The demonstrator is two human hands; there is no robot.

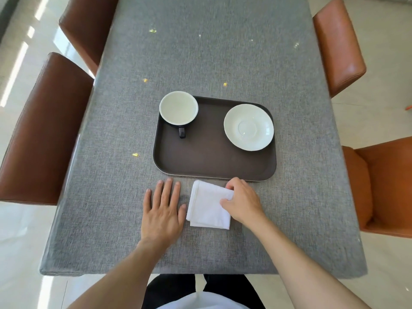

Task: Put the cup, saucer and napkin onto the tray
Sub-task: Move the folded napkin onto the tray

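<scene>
Head view | cup and saucer on tray | napkin just before tray on desk, right hand pinching its edge | left hand flat, fingers spread, empty

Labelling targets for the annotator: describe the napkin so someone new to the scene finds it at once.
Start from the dark brown tray in the middle of the grey table. Just off its near edge, towards the person, lies the napkin, a folded white cloth square flat on the tablecloth, with the right hand on its right side. It is the only soft white item; the cup and saucer are on the tray.
</scene>
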